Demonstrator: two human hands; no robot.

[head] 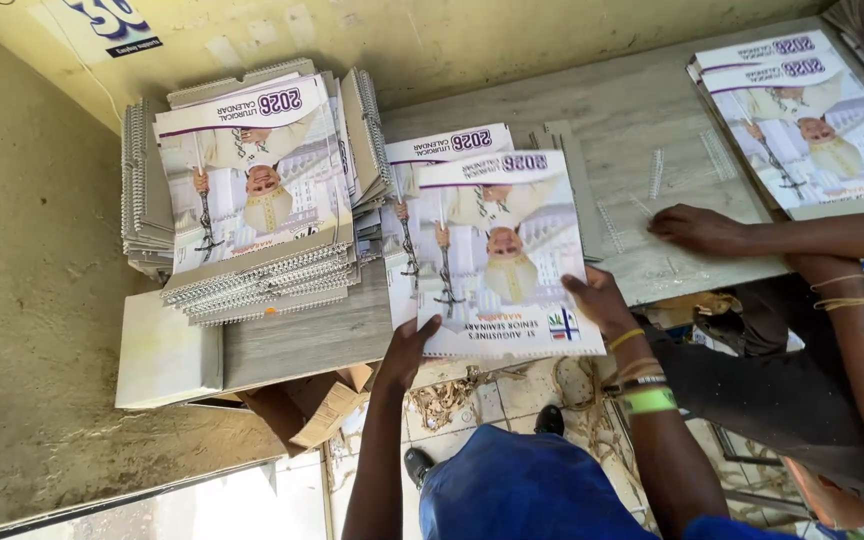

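Calendar (502, 260) at frame centre lies long axis away from the person, left hand (407, 350) and right hand (600, 300) each grasping a near corner, over the desk (642, 130).

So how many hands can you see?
3: the left hand and right hand grip the calendar; another person's hand rests on the table. Others may be hidden.

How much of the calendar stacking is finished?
A good part looks done: a tall pile of spiral-bound calendars already sits on the table. Right now the left hand and right hand grip one calendar by its bottom edge, over another. More calendars wait at the far right, near another person's hand. How many remain, I cannot tell.
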